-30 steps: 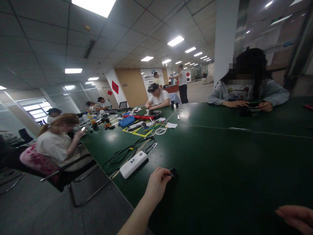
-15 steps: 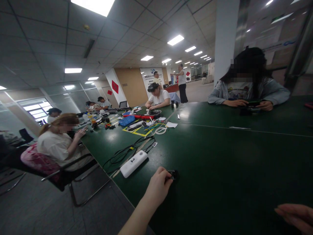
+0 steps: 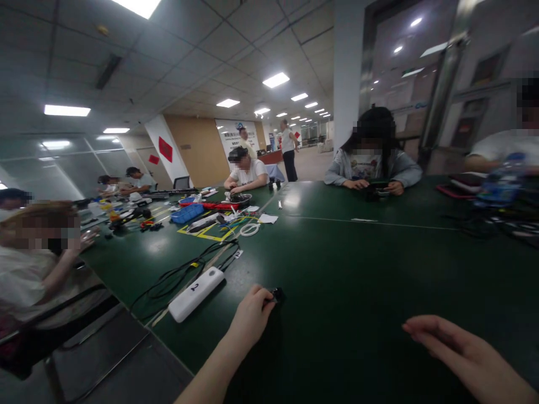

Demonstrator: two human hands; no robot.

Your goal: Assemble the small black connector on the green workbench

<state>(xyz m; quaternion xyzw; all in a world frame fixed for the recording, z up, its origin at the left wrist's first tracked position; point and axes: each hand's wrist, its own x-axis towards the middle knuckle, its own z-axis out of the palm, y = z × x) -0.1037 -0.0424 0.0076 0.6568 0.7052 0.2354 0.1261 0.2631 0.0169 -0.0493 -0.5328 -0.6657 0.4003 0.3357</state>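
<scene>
My left hand (image 3: 252,308) reaches over the green tabletop, its fingers pinched on a small black object (image 3: 277,294). The object is dark and partly covered by the fingers, so its exact kind cannot be made out. At the lower right, my right hand (image 3: 452,342) hovers above the table with its fingers loosely stretched and the thumb close to the index finger. Nothing shows in it. Left of my left hand lies a white power strip (image 3: 196,294) marked 2.
Black cables (image 3: 177,272) trail behind the power strip. Farther off are a blue basket (image 3: 187,213), a coiled white cable (image 3: 250,229) and a white paper (image 3: 268,219). Several people sit around the table (image 3: 337,269). A plastic bottle (image 3: 503,179) stands at the right.
The view has turned to the right, so the scene shifts left. My right hand has come farther into view. My left hand still pinches the small black object.
</scene>
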